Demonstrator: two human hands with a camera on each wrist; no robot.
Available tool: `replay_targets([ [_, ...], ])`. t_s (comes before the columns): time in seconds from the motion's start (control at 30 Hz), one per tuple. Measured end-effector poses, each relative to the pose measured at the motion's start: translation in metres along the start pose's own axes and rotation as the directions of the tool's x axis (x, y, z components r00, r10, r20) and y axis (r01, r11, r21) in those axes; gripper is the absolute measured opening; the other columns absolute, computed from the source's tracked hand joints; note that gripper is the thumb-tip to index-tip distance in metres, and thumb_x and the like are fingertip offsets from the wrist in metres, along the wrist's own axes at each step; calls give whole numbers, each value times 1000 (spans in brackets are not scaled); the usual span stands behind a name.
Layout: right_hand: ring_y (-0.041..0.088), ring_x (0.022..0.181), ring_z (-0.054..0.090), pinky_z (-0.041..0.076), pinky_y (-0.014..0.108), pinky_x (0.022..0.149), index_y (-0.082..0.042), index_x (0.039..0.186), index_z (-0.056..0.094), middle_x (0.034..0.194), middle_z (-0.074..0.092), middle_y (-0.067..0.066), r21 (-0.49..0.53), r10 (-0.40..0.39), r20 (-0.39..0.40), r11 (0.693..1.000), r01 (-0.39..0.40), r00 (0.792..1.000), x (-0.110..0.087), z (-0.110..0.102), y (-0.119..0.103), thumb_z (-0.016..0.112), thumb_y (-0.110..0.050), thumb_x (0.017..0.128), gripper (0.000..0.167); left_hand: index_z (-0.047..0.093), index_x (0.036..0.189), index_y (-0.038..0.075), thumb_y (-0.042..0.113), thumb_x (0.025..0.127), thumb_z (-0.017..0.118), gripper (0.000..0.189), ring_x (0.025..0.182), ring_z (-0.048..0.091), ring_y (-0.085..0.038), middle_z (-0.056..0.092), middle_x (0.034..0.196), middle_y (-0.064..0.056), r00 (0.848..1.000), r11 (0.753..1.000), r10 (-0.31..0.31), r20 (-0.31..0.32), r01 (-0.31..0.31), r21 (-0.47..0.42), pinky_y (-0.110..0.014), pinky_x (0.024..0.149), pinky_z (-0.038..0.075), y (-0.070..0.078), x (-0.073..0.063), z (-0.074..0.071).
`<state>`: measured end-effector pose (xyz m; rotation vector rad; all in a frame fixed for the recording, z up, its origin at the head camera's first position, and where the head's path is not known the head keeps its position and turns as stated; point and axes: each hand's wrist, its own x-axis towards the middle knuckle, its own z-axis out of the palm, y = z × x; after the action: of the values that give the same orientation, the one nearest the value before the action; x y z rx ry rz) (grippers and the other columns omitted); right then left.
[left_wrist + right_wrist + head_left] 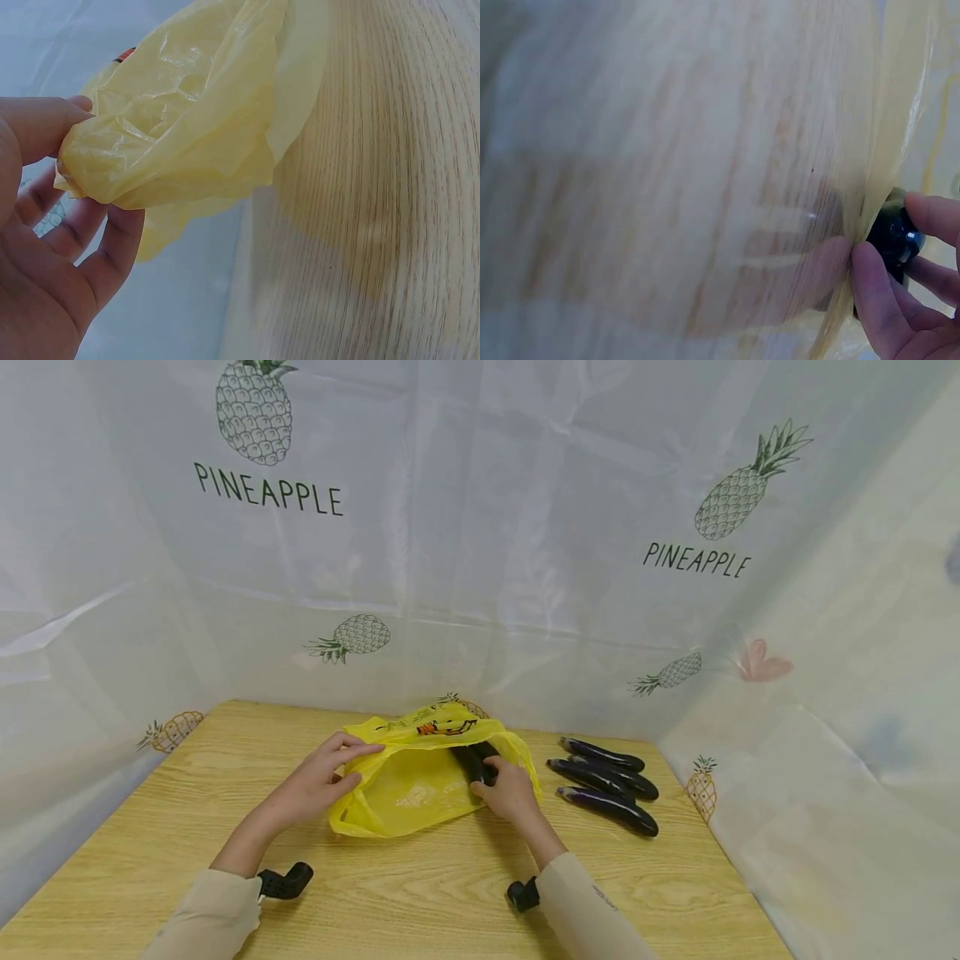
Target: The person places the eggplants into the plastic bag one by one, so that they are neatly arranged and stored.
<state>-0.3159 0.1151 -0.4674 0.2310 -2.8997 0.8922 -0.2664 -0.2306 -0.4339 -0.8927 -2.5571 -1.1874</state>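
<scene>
A yellow plastic bag (416,785) lies on the table, its mouth spread towards me. My left hand (311,781) holds the bag's left edge; in the left wrist view, thumb and fingers sit on either side of the yellow film (180,142). At the right side of the opening, my right hand (512,789) grips a dark, glossy eggplant (471,764). The right wrist view shows the eggplant's rounded end (892,232) between thumb and fingers, against the bag's film (896,97). Another dark shape beside it is partly hidden by the bag and hand.
Several eggplants (611,810) lie side by side on the wooden table (405,902), to the right of the bag. A pineapple-printed curtain (480,552) hangs behind the table and along its sides. Black wrist devices (287,882) stick out by both sleeves.
</scene>
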Motion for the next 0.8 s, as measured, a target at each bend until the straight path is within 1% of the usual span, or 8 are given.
replay_targets([
  [0.2,20,79,65,55,39,69,-4,142,64,96,72,10,7,4,-8,1000,-4,1000,3,1,1,80,-27,96,54,60,153,13,1,105,64,50,85,48,-18,52,132,-8,1000,1000,-4,5,4,-4,-29,68,43,0,0,0],
  [0.43,15,65,62,52,35,62,-2,142,64,83,69,5,35,14,-1,999,-14,1000,4,1,0,79,-27,98,53,60,153,13,1,105,65,50,89,48,-17,52,132,-7,1000,1000,-10,3,10,-1,-29,69,43,-1,-1,0],
  [0.63,16,65,60,51,35,62,-3,142,64,81,68,4,39,34,-4,999,-33,999,5,1,0,79,-28,98,52,59,154,15,2,105,64,50,85,49,-20,51,132,-6,999,999,-32,14,32,-1,-29,69,44,-2,-1,-1],
  [0.8,17,65,59,51,37,63,-4,143,64,78,66,4,38,40,-9,998,-39,999,6,2,0,79,-29,99,53,59,153,14,2,105,64,50,87,48,-19,52,132,-8,1000,1000,-24,10,24,-10,-30,69,43,-1,-1,-1],
])
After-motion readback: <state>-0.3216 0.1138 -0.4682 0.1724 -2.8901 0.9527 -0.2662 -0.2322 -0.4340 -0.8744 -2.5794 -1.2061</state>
